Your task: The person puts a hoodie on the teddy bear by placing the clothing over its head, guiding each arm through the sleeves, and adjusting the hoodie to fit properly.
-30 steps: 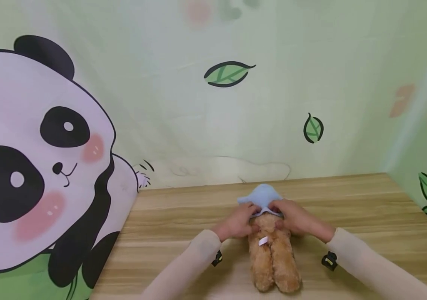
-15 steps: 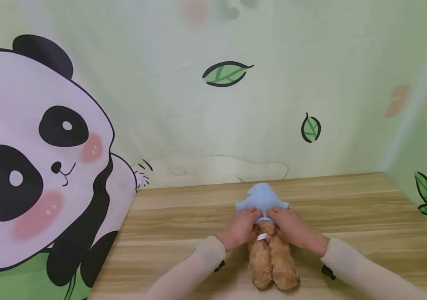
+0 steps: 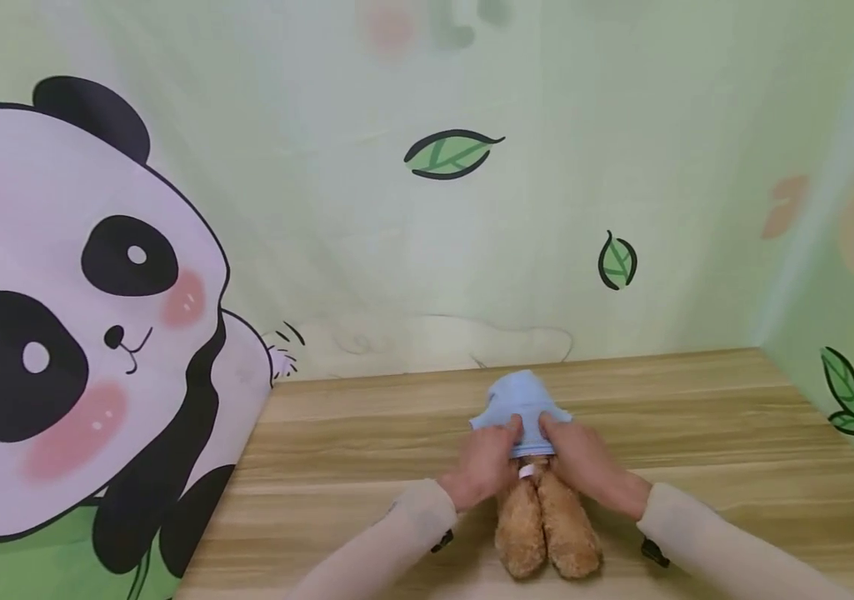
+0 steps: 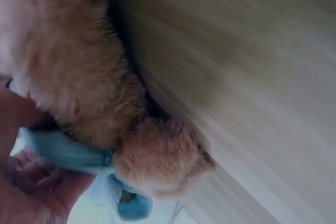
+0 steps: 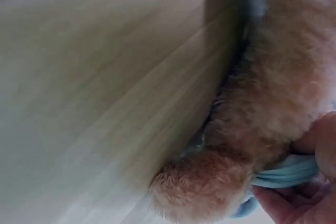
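A brown plush toy (image 3: 520,533) lies on the wooden table, its two legs toward me. A small light-blue shirt (image 3: 520,396) covers its upper part, hiding the head in the head view. My left hand (image 3: 482,462) pinches the shirt's hem on the left side, thumb on top. On the other side my right hand (image 3: 587,467) grips the same hem. A white tag (image 3: 529,472) shows just below the hem, between the hands. Each wrist view has the bunched blue hem (image 4: 68,150) between thumb and fingers, beside a furry limb (image 5: 199,187) close to the tabletop.
The wooden table (image 3: 367,450) runs back to a pale green printed cloth (image 3: 307,208) with leaves and a large panda (image 3: 134,333) at the left. Black wrist-camera mounts (image 3: 653,552) hang beneath the cream sleeves (image 3: 726,542).
The shirt's hem has come down toward me over the toy's body, both hands moving with it. The shirt now lies flatter, with both short sleeves spread and less brown fur showing.
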`<control>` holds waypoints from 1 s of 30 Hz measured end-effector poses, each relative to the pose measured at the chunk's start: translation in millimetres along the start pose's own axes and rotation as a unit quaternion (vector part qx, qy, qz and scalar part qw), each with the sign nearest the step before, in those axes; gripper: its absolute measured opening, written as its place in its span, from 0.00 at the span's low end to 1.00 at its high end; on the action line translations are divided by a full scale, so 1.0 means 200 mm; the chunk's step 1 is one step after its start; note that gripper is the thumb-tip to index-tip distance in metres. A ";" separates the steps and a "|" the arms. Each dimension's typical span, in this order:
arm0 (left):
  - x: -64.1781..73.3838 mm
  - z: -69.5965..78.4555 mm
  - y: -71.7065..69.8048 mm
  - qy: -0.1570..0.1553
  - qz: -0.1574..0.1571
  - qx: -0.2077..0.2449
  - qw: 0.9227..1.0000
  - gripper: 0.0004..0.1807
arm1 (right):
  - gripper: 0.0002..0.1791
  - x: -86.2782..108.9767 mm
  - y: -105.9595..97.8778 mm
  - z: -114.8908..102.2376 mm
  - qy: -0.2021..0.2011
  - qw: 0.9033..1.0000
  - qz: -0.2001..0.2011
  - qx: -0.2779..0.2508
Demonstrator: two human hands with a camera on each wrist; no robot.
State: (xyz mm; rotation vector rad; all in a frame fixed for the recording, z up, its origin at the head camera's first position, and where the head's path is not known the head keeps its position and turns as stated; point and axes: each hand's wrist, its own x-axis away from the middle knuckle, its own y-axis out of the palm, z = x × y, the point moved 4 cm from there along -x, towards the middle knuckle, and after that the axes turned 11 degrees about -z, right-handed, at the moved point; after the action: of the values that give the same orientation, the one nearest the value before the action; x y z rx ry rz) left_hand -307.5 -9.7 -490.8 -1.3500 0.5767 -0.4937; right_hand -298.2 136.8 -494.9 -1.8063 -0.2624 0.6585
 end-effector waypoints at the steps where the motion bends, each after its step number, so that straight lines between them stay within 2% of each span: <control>1: 0.01 -0.01 0.00 0.002 -0.003 0.029 1.000 0.14 | 0.16 0.00 0.00 0.01 0.002 1.000 0.005 -0.008; 4: 0.04 -0.04 -0.01 0.005 -0.026 0.102 0.994 0.20 | 0.18 0.02 -0.02 0.02 -0.010 1.000 0.012 -0.023; 5: 0.05 -0.05 -0.01 0.006 -0.036 0.114 0.993 0.22 | 0.18 0.02 -0.02 0.02 -0.018 0.999 0.011 -0.025; 9: 0.07 -0.07 -0.02 0.015 -0.055 0.112 0.992 0.27 | 0.18 0.02 -0.03 0.03 -0.051 0.998 -0.003 -0.028; 11: 0.07 -0.08 -0.03 0.022 -0.049 0.096 0.994 0.26 | 0.18 0.02 -0.04 0.03 -0.066 0.997 -0.019 -0.034; 14: 0.07 -0.08 -0.03 0.030 -0.039 0.083 0.995 0.21 | 0.21 0.02 -0.07 0.03 -0.073 0.993 -0.057 -0.075; 17: 0.06 -0.07 -0.03 0.033 -0.033 0.094 0.995 0.16 | 0.20 0.01 -0.08 0.03 -0.065 0.988 -0.084 -0.114; 21: 0.03 -0.05 -0.04 0.035 -0.014 0.111 0.993 0.16 | 0.13 -0.02 -0.08 0.02 -0.056 0.992 -0.074 -0.089; 23: 0.02 -0.04 -0.04 0.035 -0.001 0.098 0.995 0.16 | 0.12 -0.03 -0.07 0.02 -0.053 0.995 -0.057 -0.064; 26: 0.02 -0.02 -0.03 0.025 0.013 0.051 0.998 0.13 | 0.13 -0.03 -0.06 0.00 -0.048 0.997 -0.041 -0.040; 30: 0.01 0.01 -0.01 -0.001 0.011 -0.020 1.000 0.10 | 0.13 -0.02 -0.05 0.00 -0.036 0.999 -0.036 -0.014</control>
State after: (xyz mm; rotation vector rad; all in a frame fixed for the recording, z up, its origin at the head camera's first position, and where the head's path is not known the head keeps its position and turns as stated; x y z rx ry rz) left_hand -304.5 -9.2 -488.4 -1.3815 0.6018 -0.4653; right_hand -299.5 137.4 -485.1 -1.7943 -0.3853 0.6717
